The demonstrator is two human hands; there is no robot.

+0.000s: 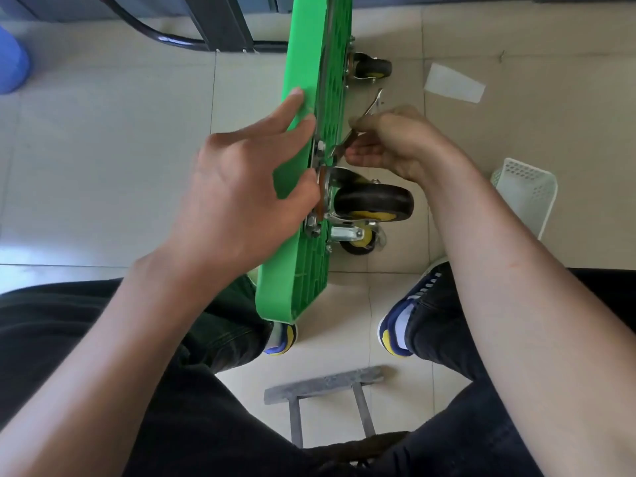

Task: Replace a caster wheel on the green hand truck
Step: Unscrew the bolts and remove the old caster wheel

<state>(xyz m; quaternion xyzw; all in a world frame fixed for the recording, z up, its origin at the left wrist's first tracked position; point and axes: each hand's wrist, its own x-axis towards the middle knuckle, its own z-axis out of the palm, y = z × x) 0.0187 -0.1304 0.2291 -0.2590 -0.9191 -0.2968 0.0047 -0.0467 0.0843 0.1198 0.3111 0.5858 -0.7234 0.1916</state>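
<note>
The green hand truck (311, 56) stands on its edge on the tiled floor, its ribbed underside facing right. A black caster wheel with a yellow hub (375, 203) is mounted near the middle, its metal plate against the deck. My left hand (241, 187) rests on the deck's smooth side, fingers stretched along the edge and thumb by the caster plate. My right hand (392, 142) grips a silver wrench (358, 127) whose jaw sits at a bolt (320, 146) above the caster plate. Another caster (371, 67) sits farther up, and a third (358, 239) lower down.
A white perforated basket (526, 191) stands at the right. A white paper scrap (454, 82) lies on the floor beyond the wrench. The truck's black handle (165, 37) lies at the back left. A grey metal stool frame (327, 397) is between my feet.
</note>
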